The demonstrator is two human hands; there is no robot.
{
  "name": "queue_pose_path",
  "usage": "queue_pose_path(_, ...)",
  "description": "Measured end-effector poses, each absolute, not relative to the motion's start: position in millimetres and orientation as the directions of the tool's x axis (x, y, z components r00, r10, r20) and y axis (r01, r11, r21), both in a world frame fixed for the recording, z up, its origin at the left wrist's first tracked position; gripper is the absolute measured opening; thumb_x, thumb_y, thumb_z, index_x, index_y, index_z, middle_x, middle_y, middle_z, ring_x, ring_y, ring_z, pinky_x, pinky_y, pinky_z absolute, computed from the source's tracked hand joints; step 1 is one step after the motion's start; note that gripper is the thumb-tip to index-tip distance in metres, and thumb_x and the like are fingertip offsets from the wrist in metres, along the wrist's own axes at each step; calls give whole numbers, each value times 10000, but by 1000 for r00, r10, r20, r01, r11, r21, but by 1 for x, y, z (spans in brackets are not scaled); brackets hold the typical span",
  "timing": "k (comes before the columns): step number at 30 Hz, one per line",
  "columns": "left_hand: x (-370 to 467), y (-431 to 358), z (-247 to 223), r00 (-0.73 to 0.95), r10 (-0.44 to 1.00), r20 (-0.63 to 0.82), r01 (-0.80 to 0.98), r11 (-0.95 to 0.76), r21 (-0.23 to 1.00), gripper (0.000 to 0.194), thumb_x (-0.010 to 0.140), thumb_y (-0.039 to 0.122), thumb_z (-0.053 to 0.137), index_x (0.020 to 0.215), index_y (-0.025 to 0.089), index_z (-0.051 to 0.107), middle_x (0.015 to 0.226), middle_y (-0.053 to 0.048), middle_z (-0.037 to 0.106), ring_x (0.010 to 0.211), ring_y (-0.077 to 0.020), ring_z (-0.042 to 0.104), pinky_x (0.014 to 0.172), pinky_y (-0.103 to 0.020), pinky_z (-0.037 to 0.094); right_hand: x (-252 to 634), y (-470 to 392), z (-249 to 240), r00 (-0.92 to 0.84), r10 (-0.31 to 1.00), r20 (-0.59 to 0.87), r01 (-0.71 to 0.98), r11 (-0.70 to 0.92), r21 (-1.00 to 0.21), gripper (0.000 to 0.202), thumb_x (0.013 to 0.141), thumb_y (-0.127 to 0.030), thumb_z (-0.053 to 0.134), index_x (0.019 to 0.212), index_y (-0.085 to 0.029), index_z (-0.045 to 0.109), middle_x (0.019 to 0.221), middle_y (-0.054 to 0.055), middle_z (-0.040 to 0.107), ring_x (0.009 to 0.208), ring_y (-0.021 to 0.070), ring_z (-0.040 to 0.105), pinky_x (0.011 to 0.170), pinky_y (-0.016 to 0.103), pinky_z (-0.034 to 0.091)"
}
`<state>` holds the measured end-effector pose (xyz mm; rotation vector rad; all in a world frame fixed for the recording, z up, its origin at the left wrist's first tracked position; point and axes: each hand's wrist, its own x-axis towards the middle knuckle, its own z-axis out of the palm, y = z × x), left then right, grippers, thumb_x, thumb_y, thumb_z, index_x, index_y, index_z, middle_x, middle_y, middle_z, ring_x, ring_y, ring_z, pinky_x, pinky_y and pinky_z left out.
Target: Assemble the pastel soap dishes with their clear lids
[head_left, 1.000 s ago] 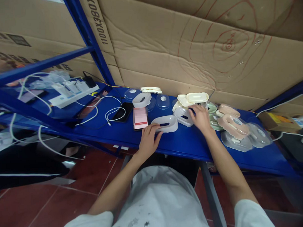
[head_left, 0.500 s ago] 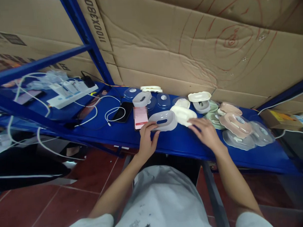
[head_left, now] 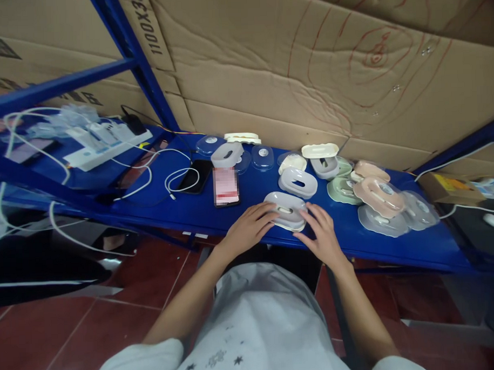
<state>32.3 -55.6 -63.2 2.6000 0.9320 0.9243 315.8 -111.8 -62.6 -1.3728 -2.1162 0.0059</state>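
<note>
Near the shelf's front edge, a grey oval dish [head_left: 287, 205] rests on a cream piece [head_left: 291, 227] whose rim shows below it. My left hand [head_left: 254, 222] grips the dish's left side, and my right hand [head_left: 319, 231] holds its right side with fingertips on the rim. Just behind it lies another grey oval piece [head_left: 297, 183] with a slot, in front of a cream piece [head_left: 292, 163]. A lit phone [head_left: 226, 187] lies to the left, below a grey slotted part [head_left: 227, 154].
Pink dishes [head_left: 379, 196], green dishes [head_left: 343, 190] and clear covers [head_left: 420, 210] are grouped at the right. Clear lids [head_left: 263, 157] lie at the back. White cables [head_left: 149, 167], a dark phone [head_left: 196, 177] and a power strip [head_left: 104, 155] are at the left.
The grey dish from my left hand now sits over the cream piece, near the front edge. Both hands have closed in on it. Another grey slotted piece now shows behind it.
</note>
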Motion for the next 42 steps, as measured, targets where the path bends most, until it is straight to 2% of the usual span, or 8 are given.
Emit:
queue_pose_path(10, 33, -55, -61, 636, 646, 422, 564, -762, 318, 395, 1098, 226, 507, 1476, 273, 611, 1714, -82, 424, 1615, -295, 350, 1266, -517, 415, 311, -111, -69, -262, 809, 526, 798, 488, -353, 403, 1022, -432, 685, 1392, -278, 643, 1521, 137, 597, 1426, 331, 556, 1184, 565, 488)
queue_pose_path(17, 32, -53, -61, 616, 649, 446, 560, -759, 331, 322, 1076, 241, 563, 1370, 276, 690, 1506, -80, 612, 1459, -307, 501, 1211, -514, 462, 316, -99, -56, -351, 807, 475, 826, 506, -250, 362, 1031, -484, 661, 1326, -280, 710, 1496, 110, 642, 1384, 333, 591, 1151, 566, 503)
queue_pose_path(26, 33, -56, -67, 498, 679, 540, 636, -709, 306, 229, 1050, 215, 600, 1231, 249, 737, 1302, -85, 687, 1414, -324, 523, 1255, -584, 375, 292, -73, -52, -509, 765, 395, 816, 575, -62, 409, 1072, -378, 603, 1459, -267, 674, 1536, 81, 637, 1513, 353, 472, 1210, 569, 436)
queue_pose_path(30, 32, -56, -69, 489, 694, 528, 597, -708, 377, 235, 1063, 234, 589, 1259, 250, 719, 1324, -84, 681, 1446, -307, 516, 1198, -513, 470, 286, -51, -22, -558, 729, 396, 773, 631, -71, 381, 1115, -397, 504, 1424, -279, 693, 1475, 62, 688, 1450, 285, 553, 1233, 513, 389)
queue_pose_path(32, 32, -55, -70, 488, 698, 524, 590, -707, 391, 237, 1065, 240, 591, 1267, 254, 713, 1333, -83, 677, 1456, -307, 509, 1188, -511, 484, 280, -21, 4, -492, 777, 393, 822, 563, -86, 413, 1136, -394, 425, 1415, -256, 696, 1440, 79, 709, 1400, 264, 590, 1197, 459, 412)
queue_pose_path(35, 32, -55, -71, 493, 701, 516, 593, -704, 390, 235, 1060, 238, 599, 1268, 253, 708, 1335, -86, 674, 1448, -309, 516, 1171, -509, 506, 263, 44, 35, -242, 938, 246, 969, 248, 9, 469, 1132, -414, 397, 1422, -176, 680, 1451, 166, 686, 1384, 310, 587, 1169, 477, 409)
queue_pose_path(38, 32, -55, -70, 493, 704, 511, 599, -701, 388, 228, 1055, 237, 608, 1260, 244, 708, 1343, -91, 673, 1449, -318, 520, 1162, -519, 519, 239, 104, 44, -16, 998, 60, 993, 8, 120, 461, 1049, -410, 597, 1346, -77, 716, 1403, 273, 682, 1379, 404, 586, 1136, 554, 422)
queue_pose_path(42, 32, -57, -68, 491, 711, 504, 595, -696, 402, 232, 1043, 219, 623, 1259, 237, 703, 1341, -92, 681, 1463, -317, 520, 1169, -527, 523, 215, 144, 39, 27, 998, -59, 993, -20, 117, 410, 920, -399, 795, 1179, -81, 795, 1179, 267, 776, 1155, 381, 731, 965, 468, 537)
